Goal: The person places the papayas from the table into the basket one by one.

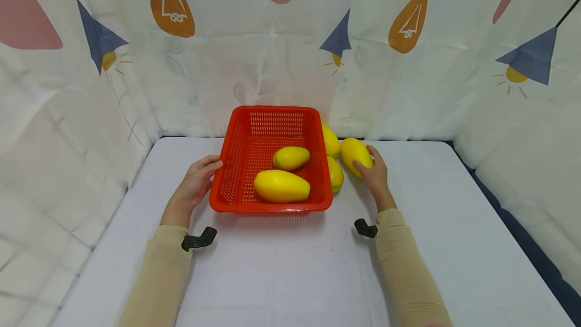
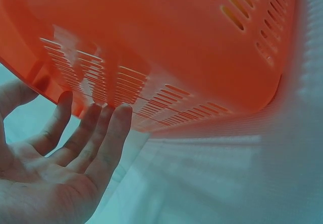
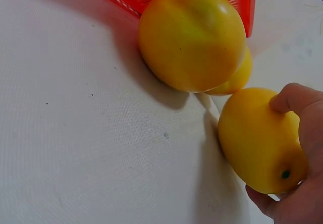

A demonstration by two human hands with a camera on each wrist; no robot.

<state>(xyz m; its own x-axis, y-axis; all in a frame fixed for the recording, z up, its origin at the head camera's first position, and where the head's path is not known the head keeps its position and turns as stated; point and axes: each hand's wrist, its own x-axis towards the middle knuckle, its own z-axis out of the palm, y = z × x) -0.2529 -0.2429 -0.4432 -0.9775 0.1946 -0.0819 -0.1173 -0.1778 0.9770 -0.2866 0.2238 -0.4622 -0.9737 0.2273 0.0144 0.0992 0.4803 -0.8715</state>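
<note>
A red plastic basket [image 1: 272,115] stands on the white table with two yellow oval fruits in it, a large long one [image 1: 282,186] in front and a smaller one [image 1: 291,158] behind. At the basket's left side my left hand [image 1: 197,185] holds the rim; its fingertips [image 2: 121,113] meet the slotted outer wall below the rim. To the right of the basket, my right hand [image 1: 375,175] grips a yellow oval fruit [image 3: 260,138] with a dark spot at its end. Its thumb and fingers lie on opposite sides of that fruit.
Two more yellow fruits, one in front [image 1: 335,174] and one behind [image 1: 330,141], lie against the basket's right side, partly hidden by it. A patterned white curtain [image 1: 272,64] hangs behind the table [image 1: 281,271]. Each wrist carries a black camera mount [image 1: 199,238].
</note>
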